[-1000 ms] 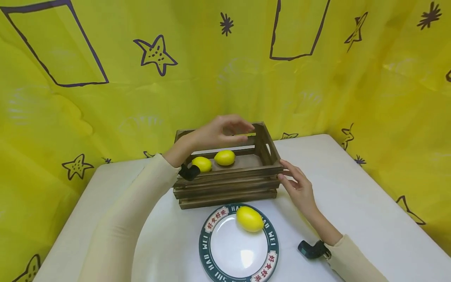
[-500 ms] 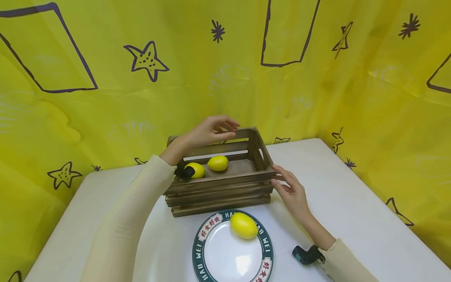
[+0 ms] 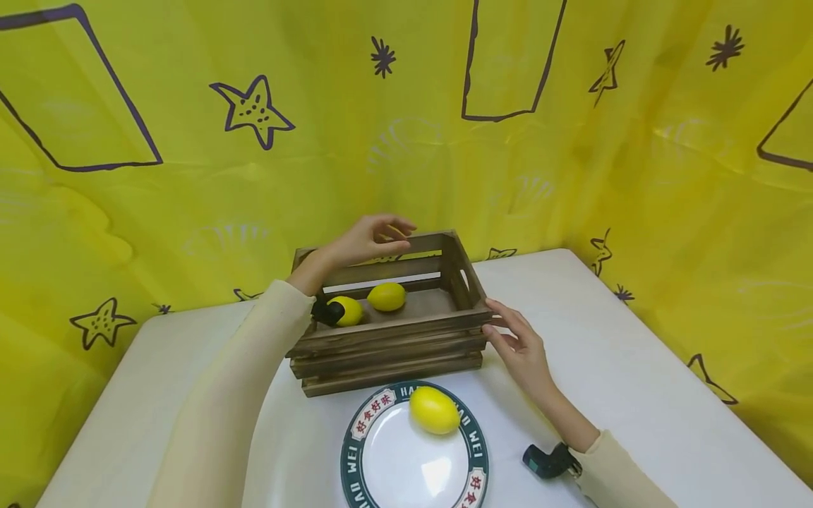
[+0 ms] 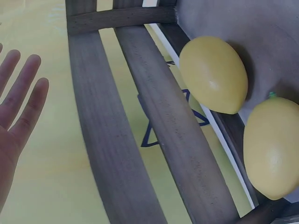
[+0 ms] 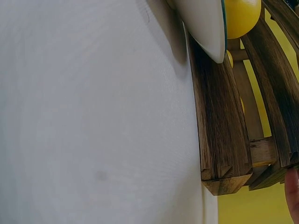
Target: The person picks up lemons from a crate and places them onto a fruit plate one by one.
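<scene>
My left hand (image 3: pixel 371 238) hovers above the slatted wooden crate (image 3: pixel 394 346) with its fingers apart and nothing in them. In the left wrist view its fingers (image 4: pixel 29 77) spread beside the crate's slats. At the crate's front right corner, my right hand (image 3: pixel 524 353) rests its fingertips and thumb against the wood. Inside the crate, toward the left, lie two lemons, one more central (image 3: pixel 386 297) and another (image 3: pixel 351 311) partly hidden by the left wrist's black camera. A third lemon (image 3: pixel 435 410) lies on the far rim of a round plate (image 3: pixel 351 451) in front of the crate.
The white table (image 3: pixel 635 395) carries the crate and plate. Behind it hangs a yellow cloth (image 3: pixel 330 141) with dark star drawings. Black wrist cameras sit on both arms, the right one (image 3: pixel 551 460) low beside the plate.
The head view has shifted, so the scene sits lower and further left. My left hand has drawn slightly back leftward over the crate. The right hand stays at its corner; the lemons keep their places.
</scene>
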Demonstrator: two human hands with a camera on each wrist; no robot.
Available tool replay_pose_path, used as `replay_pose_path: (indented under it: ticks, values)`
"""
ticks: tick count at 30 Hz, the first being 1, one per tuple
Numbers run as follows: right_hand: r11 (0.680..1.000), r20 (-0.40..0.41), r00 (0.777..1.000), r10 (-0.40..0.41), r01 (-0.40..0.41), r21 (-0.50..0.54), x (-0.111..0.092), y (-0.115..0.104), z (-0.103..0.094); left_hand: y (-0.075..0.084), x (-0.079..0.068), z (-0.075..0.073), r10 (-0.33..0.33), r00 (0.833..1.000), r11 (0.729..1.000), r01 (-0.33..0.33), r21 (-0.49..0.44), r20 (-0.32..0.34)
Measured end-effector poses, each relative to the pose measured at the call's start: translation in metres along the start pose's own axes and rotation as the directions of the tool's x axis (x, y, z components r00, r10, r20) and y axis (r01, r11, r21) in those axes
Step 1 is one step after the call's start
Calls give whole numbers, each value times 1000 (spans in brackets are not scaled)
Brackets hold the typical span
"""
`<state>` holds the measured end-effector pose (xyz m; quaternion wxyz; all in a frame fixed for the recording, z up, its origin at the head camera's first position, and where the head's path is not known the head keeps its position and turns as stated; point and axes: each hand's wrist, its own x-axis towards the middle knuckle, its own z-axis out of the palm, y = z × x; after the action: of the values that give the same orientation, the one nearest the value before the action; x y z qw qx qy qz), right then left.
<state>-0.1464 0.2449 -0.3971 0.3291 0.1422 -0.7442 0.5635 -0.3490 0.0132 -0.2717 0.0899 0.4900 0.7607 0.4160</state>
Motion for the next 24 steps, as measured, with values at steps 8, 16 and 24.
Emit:
replay_pose_path:
  ticks: [8,16,24]
  values:
    - [1000,-2,1000,-7,7,7,0,0,1,-12,7,2,-32,999,999,32,-5,33]
    - [1000,-19,1000,-20,20,1,-2,2,0,-23,17,9,-63,996,998,65,-21,70]
    - [1000,-6,1000,-24,24,-5,0,0,1,-33,9,12,-177,969,983,183,-17,170]
